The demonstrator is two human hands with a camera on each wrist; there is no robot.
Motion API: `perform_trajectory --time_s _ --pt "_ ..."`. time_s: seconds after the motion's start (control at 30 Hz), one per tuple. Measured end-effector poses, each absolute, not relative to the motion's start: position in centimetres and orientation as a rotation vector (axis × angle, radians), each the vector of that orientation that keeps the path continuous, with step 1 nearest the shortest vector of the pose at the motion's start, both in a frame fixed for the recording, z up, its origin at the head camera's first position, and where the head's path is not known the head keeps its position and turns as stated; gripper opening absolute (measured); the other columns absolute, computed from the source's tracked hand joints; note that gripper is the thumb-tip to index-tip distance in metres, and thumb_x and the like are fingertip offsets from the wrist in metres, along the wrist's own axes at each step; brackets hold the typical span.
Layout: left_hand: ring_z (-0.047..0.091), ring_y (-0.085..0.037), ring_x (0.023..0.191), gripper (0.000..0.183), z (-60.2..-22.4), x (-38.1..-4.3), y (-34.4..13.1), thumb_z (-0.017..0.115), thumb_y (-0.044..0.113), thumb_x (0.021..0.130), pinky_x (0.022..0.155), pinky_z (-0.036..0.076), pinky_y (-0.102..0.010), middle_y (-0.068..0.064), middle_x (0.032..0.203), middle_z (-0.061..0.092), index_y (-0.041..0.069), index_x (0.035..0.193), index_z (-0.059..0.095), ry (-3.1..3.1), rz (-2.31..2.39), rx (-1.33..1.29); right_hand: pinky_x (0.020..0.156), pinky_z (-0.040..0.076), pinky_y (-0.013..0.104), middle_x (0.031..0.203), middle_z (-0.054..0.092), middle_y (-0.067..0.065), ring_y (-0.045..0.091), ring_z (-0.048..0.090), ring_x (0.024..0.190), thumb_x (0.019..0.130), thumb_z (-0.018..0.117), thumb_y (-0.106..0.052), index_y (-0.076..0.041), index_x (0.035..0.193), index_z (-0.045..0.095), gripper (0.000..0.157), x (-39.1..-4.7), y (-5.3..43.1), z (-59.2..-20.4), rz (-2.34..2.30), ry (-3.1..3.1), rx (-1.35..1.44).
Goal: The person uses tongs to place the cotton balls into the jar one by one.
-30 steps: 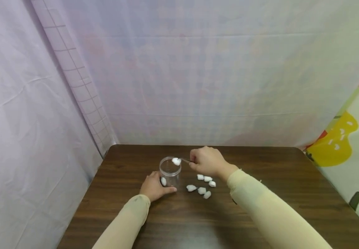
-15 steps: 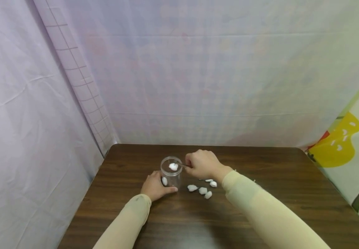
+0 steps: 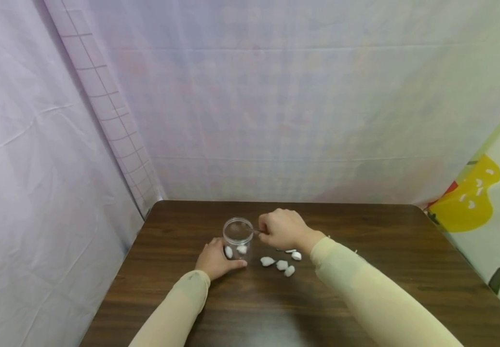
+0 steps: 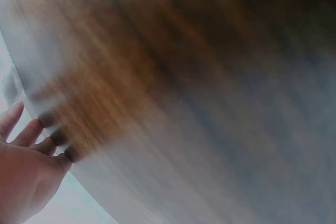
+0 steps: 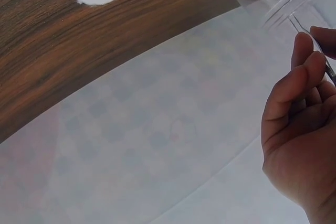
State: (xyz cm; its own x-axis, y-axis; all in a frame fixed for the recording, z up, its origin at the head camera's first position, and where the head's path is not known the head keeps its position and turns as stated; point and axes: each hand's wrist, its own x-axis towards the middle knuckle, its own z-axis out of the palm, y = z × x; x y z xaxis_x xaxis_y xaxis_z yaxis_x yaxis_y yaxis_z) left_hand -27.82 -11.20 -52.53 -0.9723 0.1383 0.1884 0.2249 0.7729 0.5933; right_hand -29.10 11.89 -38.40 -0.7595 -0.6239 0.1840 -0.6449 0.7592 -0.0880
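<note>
On the table [image 3: 250, 308] a clear plastic jar [image 3: 237, 236] stands upright with its mouth uncovered. My left hand [image 3: 216, 260] holds it low on the left, thumb across the front and fingers around the side. One cotton ball [image 3: 229, 252] shows through the jar wall near that hand, and a second cotton ball [image 3: 242, 249] lies low inside. With my right hand [image 3: 285, 230] I pinch a pair of metal tweezers [image 3: 255, 231]; their tips reach over the jar's rim with no cotton between them. In the right wrist view the tweezers [image 5: 298, 23] point to the rim.
Right of the jar lie several loose cotton balls [image 3: 282, 265], some partly hidden under my right hand and forearm. A pale curtain [image 3: 276, 120] hangs along the table's back edge, and another white sheet [image 3: 37, 193] hangs at the left.
The tweezers carried a cotton ball leftward and down into the jar's mouth. It was let go and now lies lower inside. My left hand kept its hold.
</note>
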Motion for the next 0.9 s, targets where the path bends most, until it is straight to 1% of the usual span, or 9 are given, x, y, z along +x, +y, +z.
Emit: perform_trajectory --time_s 0.2,0.43,0.6,0.9 --pt "0.058 -0.034 0.119 0.082 -52.4 -27.7 -11.1 0.085 0.062 0.066 0.113 0.028 -0.061 -0.013 0.123 0.063 0.009 0.125 0.064 -2.833 -0.964 -0.285 0.041 0.038 0.027 0.057 0.050 -0.015 0.007 0.047 0.049 0.086 0.068 -0.033 -0.027 0.073 0.057 0.018 -28.9 12.6 -37.9 0.228 -2.821 0.971" --pt "0.058 -0.035 0.118 0.082 -52.5 -27.7 -11.2 0.085 0.063 0.066 0.112 0.029 -0.061 -0.013 0.122 0.063 0.009 0.125 0.064 -2.833 -0.949 -0.289 0.040 0.038 0.028 0.058 0.051 -0.014 0.007 0.047 0.048 0.088 0.066 -0.030 -0.025 0.078 0.059 0.013 -28.9 14.9 -37.6 0.293 -2.857 0.917" --pt "0.058 -0.036 0.117 0.082 -52.7 -27.8 -11.2 0.084 0.064 0.065 0.111 0.031 -0.061 -0.014 0.121 0.063 0.009 0.123 0.065 -2.823 -0.936 -0.296 0.040 0.037 0.029 0.059 0.053 -0.013 0.009 0.047 0.048 0.089 0.066 -0.031 -0.024 0.078 0.060 0.014 -29.0 16.7 -37.7 0.317 -2.885 0.854" --pt "0.058 -0.036 0.116 0.085 -53.1 -28.1 -11.3 0.085 0.065 0.064 0.111 0.032 -0.060 -0.013 0.120 0.064 0.009 0.125 0.064 -2.824 -0.929 -0.289 0.042 0.036 0.030 0.061 0.051 -0.010 0.011 0.046 0.051 0.087 0.068 -0.031 -0.023 0.077 0.058 0.016 -29.0 20.8 -39.3 0.279 -2.953 0.777"
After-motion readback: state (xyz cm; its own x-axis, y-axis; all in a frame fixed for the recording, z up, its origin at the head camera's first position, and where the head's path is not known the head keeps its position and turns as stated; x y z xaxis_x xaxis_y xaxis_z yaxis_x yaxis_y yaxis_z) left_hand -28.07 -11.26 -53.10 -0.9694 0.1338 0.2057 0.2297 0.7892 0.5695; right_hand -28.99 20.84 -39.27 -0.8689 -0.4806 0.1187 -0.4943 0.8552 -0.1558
